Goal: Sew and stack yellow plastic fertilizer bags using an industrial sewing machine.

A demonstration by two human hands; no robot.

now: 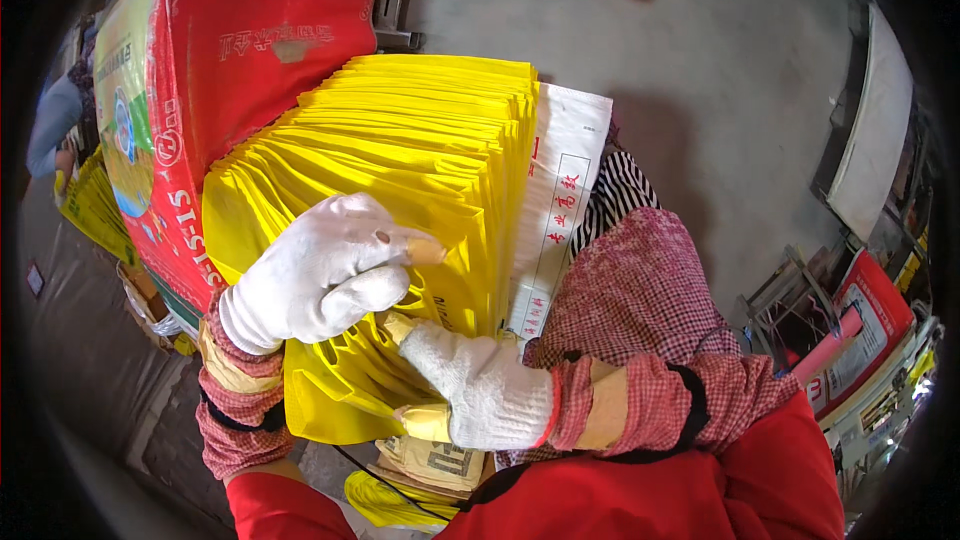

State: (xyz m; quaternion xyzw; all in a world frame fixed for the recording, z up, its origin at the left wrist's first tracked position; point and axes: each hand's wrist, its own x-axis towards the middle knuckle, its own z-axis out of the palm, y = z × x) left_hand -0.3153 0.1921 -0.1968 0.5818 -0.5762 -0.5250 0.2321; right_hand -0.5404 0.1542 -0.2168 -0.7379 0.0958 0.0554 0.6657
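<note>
A thick stack of folded yellow bags [400, 140], seemingly of thin cloth, lies in front of me with its folds fanned out. My left hand [320, 265], in a white glove with a taped fingertip, lies over the near folds. Its fingers are curled, and what they pinch, if anything, is hidden. Lower and to the right, my right hand [480, 380] wears a white glove with tape on its fingertips. Its fingers and thumb grip the near edge of a yellow bag [345, 390]. A white printed sack [560, 180] lies under the stack's right side.
A large red printed sack [270, 30] stands at the upper left. At the right are a metal frame [790, 305] and a red-and-white panel [870, 310]. More yellow bags [390, 502] lie below my hands. Another person's sleeve [57, 120] shows at the far left.
</note>
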